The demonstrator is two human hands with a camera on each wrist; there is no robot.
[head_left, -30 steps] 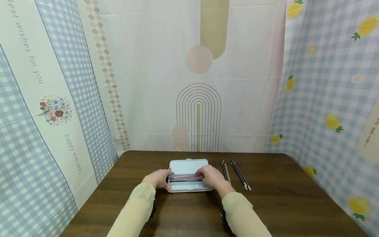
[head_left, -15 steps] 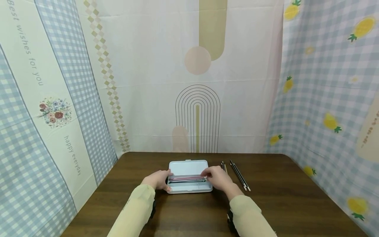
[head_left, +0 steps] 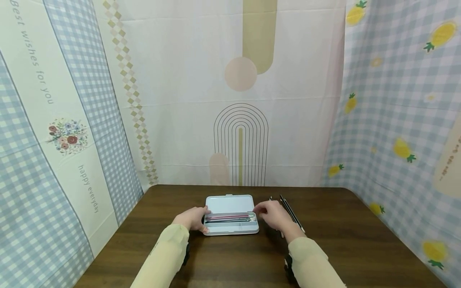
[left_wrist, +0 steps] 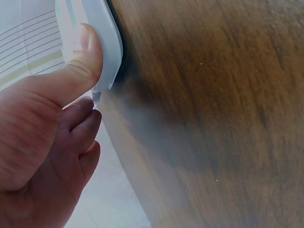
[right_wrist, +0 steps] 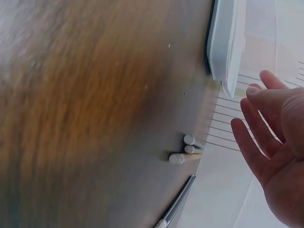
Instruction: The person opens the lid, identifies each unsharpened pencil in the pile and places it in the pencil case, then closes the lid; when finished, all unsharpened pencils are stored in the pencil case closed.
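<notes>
A pale blue pencil case (head_left: pixel 230 231) lies with its lid swung back on the brown table. Several pencils (head_left: pixel 228 218), pink and dark, lie lengthwise in its rear compartment. My left hand (head_left: pixel 192 219) grips the case's left end; in the left wrist view the thumb (left_wrist: pixel 85 57) presses on its edge and the other fingers sit behind. Just past the case's right end hovers my right hand (head_left: pixel 275 214), fingers loosely bent with nothing between them. In the right wrist view these fingers are apart from the case (right_wrist: pixel 225 42).
Loose pencils lie right of the case: two dark ones (head_left: pixel 291 210) farther right and a group partly hidden under my right hand, whose white ends (right_wrist: pixel 189 140) show in the right wrist view. Patterned cloths (head_left: pixel 180 120) hang behind and beside the table (head_left: pixel 230 264).
My right hand has let go of a pencil inside the case and drawn back to the right, toward the loose pencils. The left hand stays on the case's left end.
</notes>
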